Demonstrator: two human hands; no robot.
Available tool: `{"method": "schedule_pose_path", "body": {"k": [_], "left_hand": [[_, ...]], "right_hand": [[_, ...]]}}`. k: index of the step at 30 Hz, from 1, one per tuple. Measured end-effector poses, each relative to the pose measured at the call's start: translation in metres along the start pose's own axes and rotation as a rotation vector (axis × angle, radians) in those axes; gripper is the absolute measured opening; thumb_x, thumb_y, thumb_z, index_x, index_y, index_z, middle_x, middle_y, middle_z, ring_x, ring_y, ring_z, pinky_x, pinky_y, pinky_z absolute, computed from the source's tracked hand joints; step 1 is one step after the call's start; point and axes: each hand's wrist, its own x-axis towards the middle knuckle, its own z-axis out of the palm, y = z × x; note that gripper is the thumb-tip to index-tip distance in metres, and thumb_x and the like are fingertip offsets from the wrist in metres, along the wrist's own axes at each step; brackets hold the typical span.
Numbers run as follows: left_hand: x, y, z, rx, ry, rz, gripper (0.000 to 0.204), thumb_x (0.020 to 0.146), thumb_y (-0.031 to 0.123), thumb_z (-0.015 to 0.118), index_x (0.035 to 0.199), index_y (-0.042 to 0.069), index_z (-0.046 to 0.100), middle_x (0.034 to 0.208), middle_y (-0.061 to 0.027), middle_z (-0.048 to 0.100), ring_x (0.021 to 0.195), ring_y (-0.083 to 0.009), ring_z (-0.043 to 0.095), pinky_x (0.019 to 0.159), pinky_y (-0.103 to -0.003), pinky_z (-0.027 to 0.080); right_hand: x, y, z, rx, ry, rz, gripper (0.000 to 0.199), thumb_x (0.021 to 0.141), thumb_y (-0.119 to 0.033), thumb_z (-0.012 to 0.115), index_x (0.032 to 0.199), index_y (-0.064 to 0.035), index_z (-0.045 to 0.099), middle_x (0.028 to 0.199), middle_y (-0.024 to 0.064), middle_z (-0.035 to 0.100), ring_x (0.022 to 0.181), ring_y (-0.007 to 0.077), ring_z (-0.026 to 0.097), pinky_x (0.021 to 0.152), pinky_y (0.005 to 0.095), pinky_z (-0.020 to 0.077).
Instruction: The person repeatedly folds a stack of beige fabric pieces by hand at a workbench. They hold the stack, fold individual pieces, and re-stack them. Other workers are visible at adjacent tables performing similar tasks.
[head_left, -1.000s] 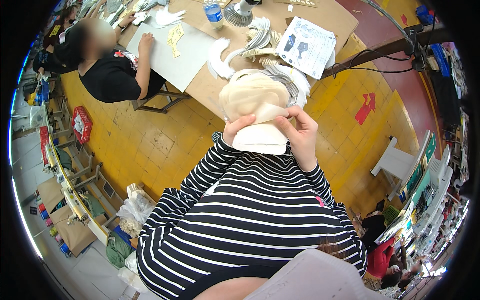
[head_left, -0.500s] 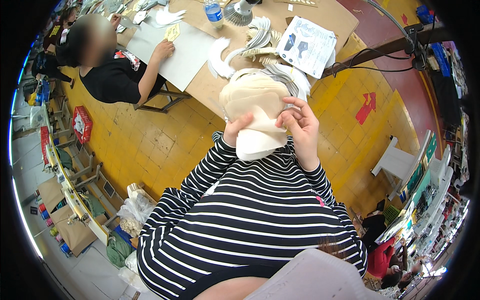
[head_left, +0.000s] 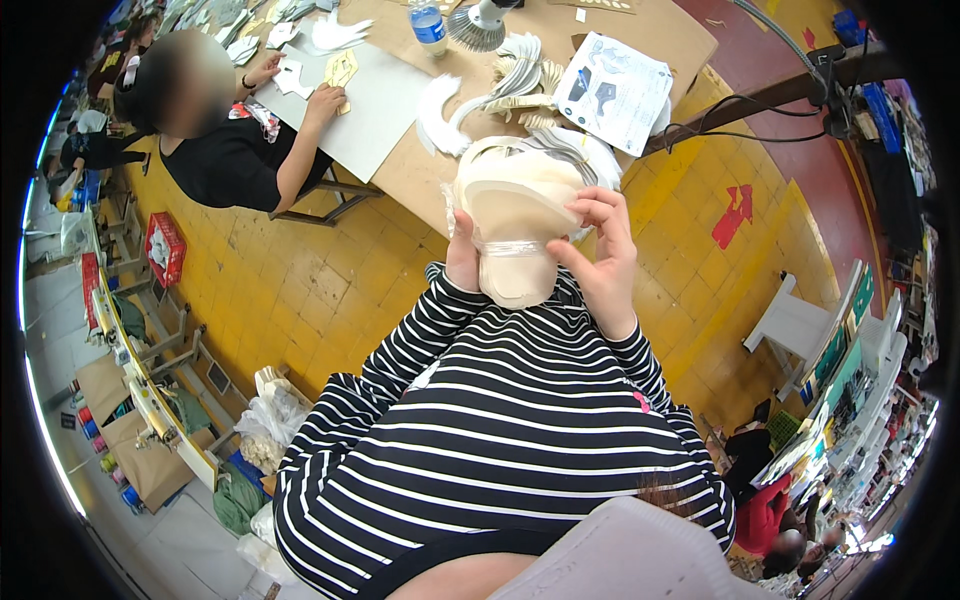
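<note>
Left hand [head_left: 462, 262] and right hand [head_left: 603, 262] both clamp cream bundle [head_left: 510, 220], held above desk [head_left: 420, 170] edge at 12 o'clock.

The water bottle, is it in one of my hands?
No, the bottle stands on the table, while both hands hold a stack of beige pieces.

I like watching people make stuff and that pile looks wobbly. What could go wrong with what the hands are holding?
The stack of cream, shoe-shaped flat pieces bound with a clear band is gripped only at its sides by the left hand and right hand, out in the air off the brown cardboard-covered table. If the grip loosens, it might drop onto the yellow tiled floor. The band looks thin, so pieces may slide out.
</note>
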Motion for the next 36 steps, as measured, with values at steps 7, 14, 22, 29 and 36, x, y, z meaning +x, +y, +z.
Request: {"method": "schedule_pose_path", "body": {"k": [7,14,22,29,36], "left_hand": [[-0.004,0.003,-0.004,0.102,-0.044,-0.213,0.07,0.097,0.052,0.05,0.141,-0.002,0.04,0.131,-0.0198,0.057,0.115,-0.0292,0.06,0.096,-0.039,0.051],[-0.003,-0.002,-0.01,0.0,-0.12,-0.084,0.074,0.099,0.056,0.044,0.144,-0.002,0.036,0.136,-0.0211,0.053,0.118,-0.0304,0.059,0.098,-0.041,0.05],[0.001,0.003,-0.013,0.002,0.107,-0.072,0.078,0.098,0.057,0.042,0.147,-0.002,0.031,0.142,-0.023,0.047,0.126,-0.0349,0.052,0.105,-0.046,0.045],[0.001,0.004,-0.013,-0.097,-0.027,-0.13,0.075,0.092,0.045,0.057,0.143,-0.005,0.035,0.134,-0.0246,0.053,0.12,-0.0342,0.057,0.102,-0.043,0.048],[-0.006,0.008,-0.007,0.051,0.003,-0.175,0.06,0.092,0.037,0.056,0.132,-0.008,0.049,0.12,-0.023,0.063,0.102,-0.0287,0.066,0.09,-0.036,0.053]], "right_hand": [[0.001,0.009,0.004,0.098,0.211,0.191,0.019,0.075,-0.007,0.082,0.087,0.0003,0.068,0.098,0.0039,0.054,0.09,0.0144,0.054,0.077,0.0262,0.0458],[-0.002,0.0,0.006,0.106,0.229,0.059,0.012,0.08,0.001,0.074,0.092,0.0004,0.073,0.098,0.005,0.057,0.09,0.0146,0.057,0.077,0.0264,0.0482],[-0.007,-0.004,-0.005,0.188,-0.072,-0.116,0.014,0.086,0.005,0.061,0.095,0.0044,0.072,0.095,0.0144,0.072,0.098,0.025,0.064,0.087,0.0332,0.0497],[-0.006,-0.014,0.001,0.456,-0.005,0.212,0.028,0.094,-0.004,0.06,0.122,0.0041,0.06,0.084,0.0104,0.072,0.082,0.0157,0.065,0.084,0.0292,0.049],[-0.009,-0.004,0.004,0.423,-0.001,0.318,0.024,0.091,0.002,0.062,0.116,0.0042,0.061,0.084,0.0033,0.066,0.077,0.0097,0.06,0.074,0.0222,0.0483]]}}
